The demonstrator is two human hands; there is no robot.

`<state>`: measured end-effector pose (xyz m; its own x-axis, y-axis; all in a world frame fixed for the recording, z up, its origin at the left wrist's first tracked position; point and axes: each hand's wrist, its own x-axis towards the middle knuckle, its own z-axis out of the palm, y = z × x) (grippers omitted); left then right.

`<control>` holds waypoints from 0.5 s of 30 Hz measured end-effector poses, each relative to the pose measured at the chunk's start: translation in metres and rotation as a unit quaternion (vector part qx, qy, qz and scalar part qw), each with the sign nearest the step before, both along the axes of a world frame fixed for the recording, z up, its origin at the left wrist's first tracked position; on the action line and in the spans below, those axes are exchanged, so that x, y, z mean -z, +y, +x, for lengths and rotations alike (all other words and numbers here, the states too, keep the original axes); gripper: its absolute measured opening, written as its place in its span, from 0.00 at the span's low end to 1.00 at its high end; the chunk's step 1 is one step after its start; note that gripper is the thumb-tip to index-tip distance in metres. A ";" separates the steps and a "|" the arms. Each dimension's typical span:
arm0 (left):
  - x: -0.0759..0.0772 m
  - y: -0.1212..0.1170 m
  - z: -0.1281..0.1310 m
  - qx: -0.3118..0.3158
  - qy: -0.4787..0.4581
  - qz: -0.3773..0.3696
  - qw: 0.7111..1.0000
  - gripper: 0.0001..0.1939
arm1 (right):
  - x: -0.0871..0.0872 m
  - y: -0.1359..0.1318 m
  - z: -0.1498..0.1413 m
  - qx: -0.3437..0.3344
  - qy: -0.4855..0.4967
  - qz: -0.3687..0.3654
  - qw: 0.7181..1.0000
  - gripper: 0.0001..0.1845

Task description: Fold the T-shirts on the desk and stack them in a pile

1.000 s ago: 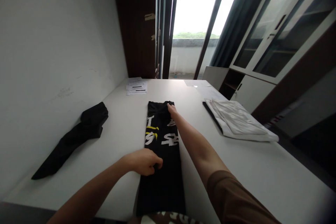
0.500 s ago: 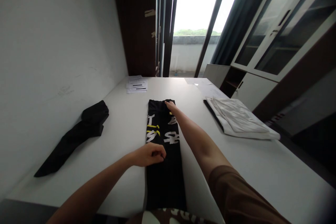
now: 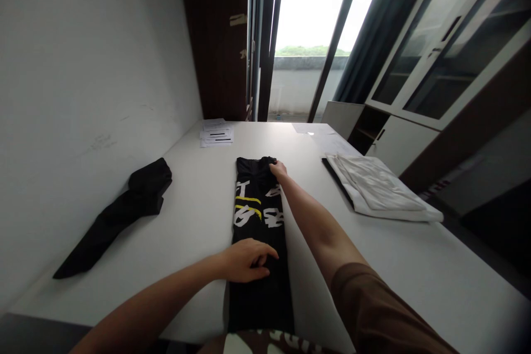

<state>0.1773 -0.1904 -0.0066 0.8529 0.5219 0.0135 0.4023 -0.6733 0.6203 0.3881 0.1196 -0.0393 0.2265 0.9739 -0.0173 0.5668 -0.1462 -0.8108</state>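
A black garment (image 3: 258, 221) with white and yellow print lies folded into a long narrow strip down the middle of the white table (image 3: 194, 215). My left hand (image 3: 248, 260) rests on its near part, fingers stretched out flat on the cloth. With the arm fully extended, my right hand (image 3: 279, 169) is at the strip's far right corner, where its fingers curl onto the bunched edge of the cloth.
A crumpled black cloth (image 3: 124, 209) lies at the left near the wall. A folded white garment (image 3: 375, 188) sits on the right side of the table. Sheets of paper (image 3: 216, 135) lie at the far end. A glass-door cabinet (image 3: 440, 61) stands on the right.
My left hand has opened from a closed pinch to flat fingers and slid slightly right and nearer. My right hand shifted to the far right corner, and the cloth there has bunched.
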 end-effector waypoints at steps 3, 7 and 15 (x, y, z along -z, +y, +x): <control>0.004 -0.001 0.002 0.009 -0.003 0.038 0.999 0.19 | 0.001 -0.004 -0.003 -0.003 -0.107 -0.028 0.994 0.35; 0.007 -0.003 0.003 0.024 -0.007 0.066 0.997 0.18 | 0.002 -0.011 -0.007 -0.046 -0.266 -0.036 0.962 0.32; 0.012 -0.007 0.003 0.072 -0.032 0.106 0.991 0.32 | 0.015 -0.027 0.024 -0.051 -0.277 0.070 0.957 0.22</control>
<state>0.1800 -0.1975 -0.0185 0.9125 0.3737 0.1666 0.2561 -0.8393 0.4796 0.4123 0.0924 -0.0539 0.0672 0.9751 0.2112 0.9208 0.0208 -0.3894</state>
